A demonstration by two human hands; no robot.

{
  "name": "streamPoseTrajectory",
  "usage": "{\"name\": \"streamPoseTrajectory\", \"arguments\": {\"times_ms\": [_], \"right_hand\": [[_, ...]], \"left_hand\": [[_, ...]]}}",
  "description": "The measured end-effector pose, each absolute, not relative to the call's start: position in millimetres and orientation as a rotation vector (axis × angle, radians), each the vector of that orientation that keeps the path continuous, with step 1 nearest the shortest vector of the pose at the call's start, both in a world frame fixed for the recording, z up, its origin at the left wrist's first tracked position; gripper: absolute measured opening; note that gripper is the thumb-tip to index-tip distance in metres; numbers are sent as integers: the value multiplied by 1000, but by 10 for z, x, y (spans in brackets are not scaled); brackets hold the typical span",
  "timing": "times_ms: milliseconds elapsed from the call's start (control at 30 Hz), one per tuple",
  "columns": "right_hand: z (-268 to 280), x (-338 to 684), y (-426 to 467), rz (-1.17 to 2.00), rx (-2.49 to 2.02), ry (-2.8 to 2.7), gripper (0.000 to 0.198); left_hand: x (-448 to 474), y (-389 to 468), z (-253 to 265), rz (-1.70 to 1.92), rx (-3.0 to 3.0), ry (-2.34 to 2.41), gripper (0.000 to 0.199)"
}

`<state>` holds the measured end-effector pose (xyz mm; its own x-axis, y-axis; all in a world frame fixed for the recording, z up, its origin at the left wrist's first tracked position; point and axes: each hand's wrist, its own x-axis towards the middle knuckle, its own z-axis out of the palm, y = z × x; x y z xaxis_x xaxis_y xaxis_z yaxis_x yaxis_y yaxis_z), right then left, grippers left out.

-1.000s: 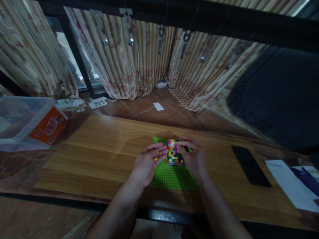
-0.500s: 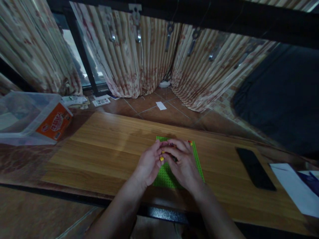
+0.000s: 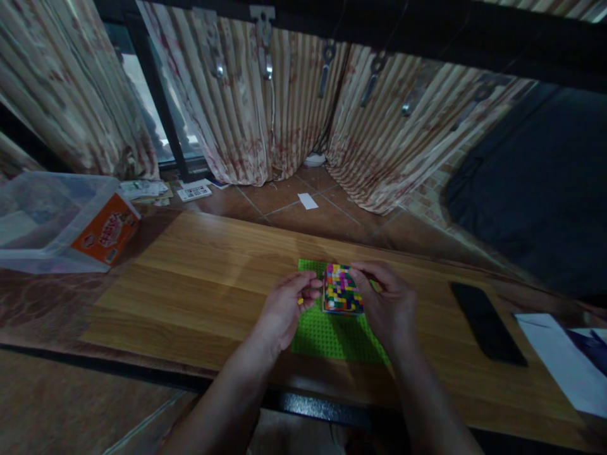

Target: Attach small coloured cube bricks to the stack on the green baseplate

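Note:
A green studded baseplate (image 3: 327, 338) lies on the wooden board. On its upper part sits a block of many coloured toy bricks (image 3: 340, 291), with yellow, pink, green, white and blue studs on top. My left hand (image 3: 284, 306) is beside the block's left side, palm up with its fingers curled. A small yellow brick (image 3: 300, 301) shows among those fingers. My right hand (image 3: 386, 303) covers the block's right side, thumb and forefinger brought together at its upper right. Whatever that pinch holds is hidden.
A clear plastic bin (image 3: 57, 221) with an orange label stands at the left. A black phone (image 3: 488, 322) lies on the board (image 3: 203, 284) at the right, near white paper (image 3: 564, 360). Striped curtains (image 3: 294, 107) hang behind, and a white card (image 3: 308, 201) lies on the tiles.
My right hand has moved away from my left, to the right, onto the brick block. The block, hidden before, now shows. My left hand keeps nearly its place with the yellow brick.

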<state>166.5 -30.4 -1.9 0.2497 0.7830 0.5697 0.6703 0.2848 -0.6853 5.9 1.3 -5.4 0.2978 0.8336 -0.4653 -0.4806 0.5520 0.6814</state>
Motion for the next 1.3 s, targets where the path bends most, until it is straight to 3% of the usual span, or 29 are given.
{"name": "streamPoseTrajectory", "arguments": {"times_ms": [467,733,1300], "right_hand": [[-143,1740,-176,-113,-1508,-1985,22],[-153,1742,-159,-95,-1558,-1900,21],[-253,1708,-129,50,-1682,-1515,19]], "left_hand": [[164,-58,-70,769,856,864,38],[248,-48,-203,747,1219,884,40],[246,-49,-166,744,1201,888,45]]}}
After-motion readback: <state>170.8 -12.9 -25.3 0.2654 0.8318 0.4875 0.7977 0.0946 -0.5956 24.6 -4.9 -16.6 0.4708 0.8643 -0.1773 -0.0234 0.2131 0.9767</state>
